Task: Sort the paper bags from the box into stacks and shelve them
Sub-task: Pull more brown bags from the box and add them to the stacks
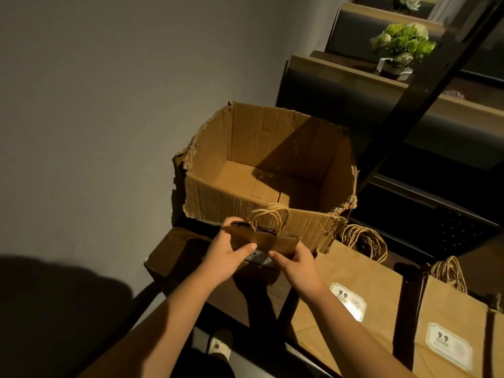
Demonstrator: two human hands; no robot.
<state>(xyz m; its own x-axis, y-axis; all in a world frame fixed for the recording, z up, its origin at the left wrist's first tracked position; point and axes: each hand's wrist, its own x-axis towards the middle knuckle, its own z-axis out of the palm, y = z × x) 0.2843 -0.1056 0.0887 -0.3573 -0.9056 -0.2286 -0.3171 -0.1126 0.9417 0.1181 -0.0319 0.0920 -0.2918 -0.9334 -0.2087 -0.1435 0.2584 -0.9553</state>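
box point(261, 170) on the shelf's left end shows only bare floor inside; emptying judged done. left hand point(226, 252) and right hand point(297, 264) each grip an end of a small bag stack point(266, 238), held just before the box's near wall. two stacks point(349, 290) already lie to the right. shelving this last one remains.

Small brown paper bags point(266, 239) upright before torn, open cardboard box point(261, 170).
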